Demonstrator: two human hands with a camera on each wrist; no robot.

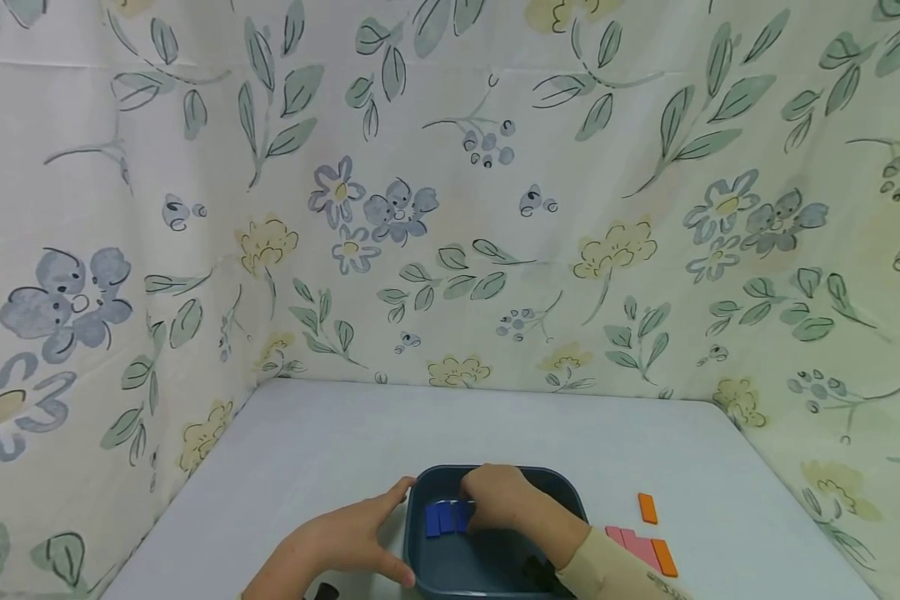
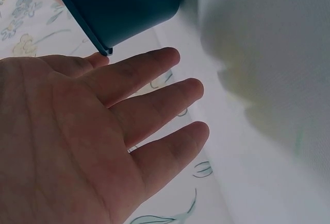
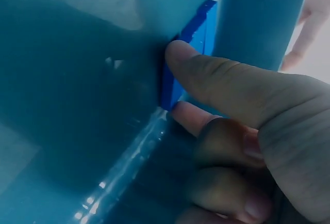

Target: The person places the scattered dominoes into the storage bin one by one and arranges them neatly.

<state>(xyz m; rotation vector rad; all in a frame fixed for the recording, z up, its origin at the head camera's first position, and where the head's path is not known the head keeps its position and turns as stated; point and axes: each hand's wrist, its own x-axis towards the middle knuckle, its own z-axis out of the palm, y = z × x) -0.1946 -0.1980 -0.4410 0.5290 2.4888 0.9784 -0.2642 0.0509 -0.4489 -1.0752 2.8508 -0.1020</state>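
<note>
A dark blue-grey plastic bin point(image 1: 495, 560) stands on the white table, and several flat blue blocks point(image 1: 440, 520) lie side by side in its far left part. My right hand point(image 1: 501, 500) reaches inside the bin. In the right wrist view its thumb and index finger pinch the end blue block point(image 3: 169, 87) of the row, low against the wall; the other fingers are curled. My left hand point(image 1: 348, 533) is at the bin's left side with its fingers spread. Seen from the left wrist, a fingertip touches the bin's rim point(image 2: 105, 49), while three straight fingers stay apart from it.
Right of the bin lie pink blocks point(image 1: 637, 546) in a row, with an orange block point(image 1: 664, 558) at their end. Another orange block point(image 1: 647, 508) lies farther back. A floral curtain point(image 1: 450, 208) hangs behind the table and along both sides.
</note>
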